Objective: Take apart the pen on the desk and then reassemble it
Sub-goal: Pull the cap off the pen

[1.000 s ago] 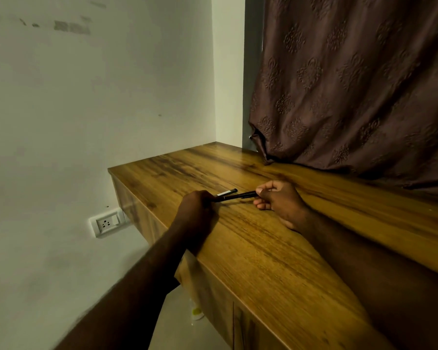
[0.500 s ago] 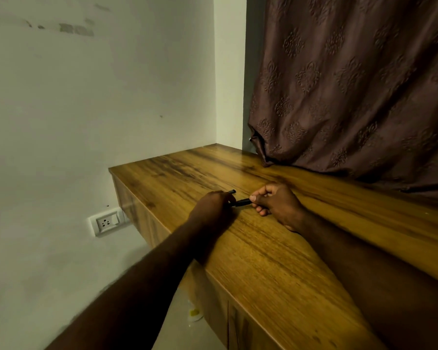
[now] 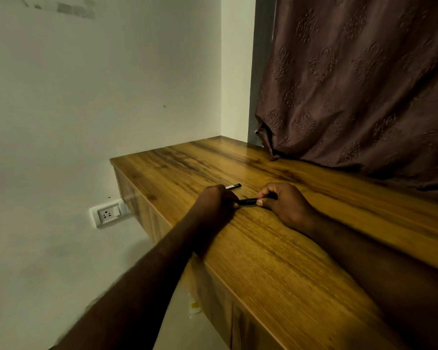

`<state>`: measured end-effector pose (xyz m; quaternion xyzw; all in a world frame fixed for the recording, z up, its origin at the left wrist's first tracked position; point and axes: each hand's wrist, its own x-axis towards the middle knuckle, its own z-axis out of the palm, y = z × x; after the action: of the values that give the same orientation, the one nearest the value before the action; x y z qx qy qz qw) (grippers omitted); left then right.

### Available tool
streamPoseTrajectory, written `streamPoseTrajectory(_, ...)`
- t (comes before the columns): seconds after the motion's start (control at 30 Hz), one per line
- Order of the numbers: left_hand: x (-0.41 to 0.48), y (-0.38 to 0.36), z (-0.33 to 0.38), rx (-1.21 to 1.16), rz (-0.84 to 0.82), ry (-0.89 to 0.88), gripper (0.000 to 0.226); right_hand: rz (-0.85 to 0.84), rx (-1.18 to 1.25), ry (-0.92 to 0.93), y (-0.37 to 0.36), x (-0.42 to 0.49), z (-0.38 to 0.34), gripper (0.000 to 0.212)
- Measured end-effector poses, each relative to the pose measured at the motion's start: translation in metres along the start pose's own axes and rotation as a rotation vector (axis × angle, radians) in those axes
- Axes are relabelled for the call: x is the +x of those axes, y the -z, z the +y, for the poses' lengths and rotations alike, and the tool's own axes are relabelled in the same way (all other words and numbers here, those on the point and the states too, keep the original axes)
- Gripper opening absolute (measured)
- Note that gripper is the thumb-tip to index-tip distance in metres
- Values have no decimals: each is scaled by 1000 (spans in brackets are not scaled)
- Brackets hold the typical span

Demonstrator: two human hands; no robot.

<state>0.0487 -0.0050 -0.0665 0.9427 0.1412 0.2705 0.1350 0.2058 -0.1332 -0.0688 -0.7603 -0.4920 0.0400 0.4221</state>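
Observation:
A black pen barrel point(image 3: 247, 201) lies level between my two hands just above the wooden desk point(image 3: 276, 248). My left hand point(image 3: 216, 202) grips its left end with curled fingers. My right hand point(image 3: 283, 203) pinches its right end between thumb and fingers. A second thin pen part point(image 3: 233, 186), black with a pale band, pokes out just beyond my left hand's knuckles; whether it rests on the desk or is held I cannot tell.
A brown patterned curtain point(image 3: 359, 84) hangs onto the desk's far right side. A white wall with a socket point(image 3: 108, 213) stands left of the desk. A small white and yellow object point(image 3: 194, 305) lies on the floor below the desk edge.
My hands have closed in on each other, so less of the barrel shows between them. The thin part, hidden half a second ago, shows again past my left hand.

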Motion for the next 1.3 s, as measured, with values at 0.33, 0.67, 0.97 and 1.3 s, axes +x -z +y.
streamPoseTrajectory(0.33,-1,-3,-3,6,24,21,18,-68,-50,80,10,1,0,3)
streamPoseTrajectory(0.67,2,-5,-5,23,-8,-30,16,-91,-67,97,13,1,4,10)
streamPoseTrajectory(0.97,2,-5,-6,37,-17,-35,16,-76,20,46,23,-1,17,9)
streamPoseTrajectory(1.3,1,-3,-2,69,-45,-49,18,-105,-195,102,5,4,7,8)
